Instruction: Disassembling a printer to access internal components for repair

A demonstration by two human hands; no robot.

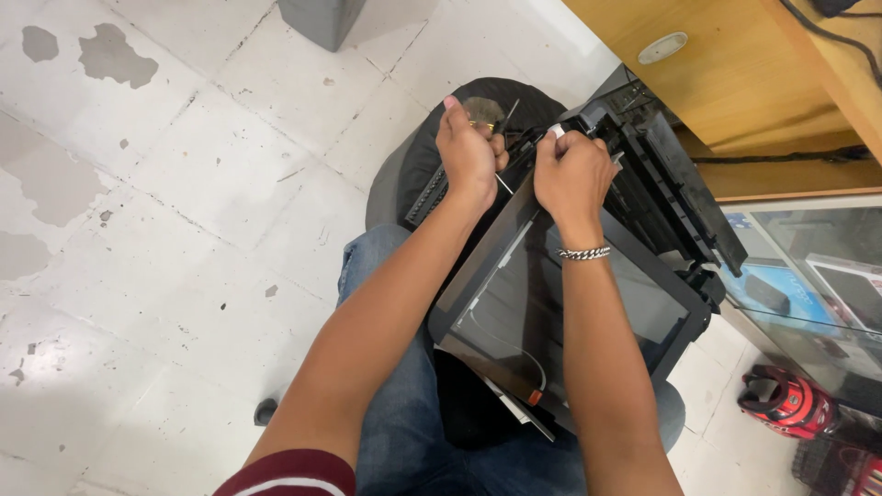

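Observation:
A black printer with a glass scanner bed (570, 303) lies tilted across my lap and a black padded stool (413, 170). My left hand (470, 152) grips a screwdriver with a clear yellowish handle (484, 110) at the printer's far edge. My right hand (574, 170) is closed on a small white part at the same edge, right beside the left hand. A chain bracelet circles my right wrist. The screwdriver's tip is hidden behind my hands.
The floor is worn white tile (184, 184) with dark chipped patches. A wooden desk (735, 73) stands at the upper right, with a glass display case (818, 276) below it. A red and black toy-like object (790, 404) lies at the lower right. A grey post base (317, 18) is at the top.

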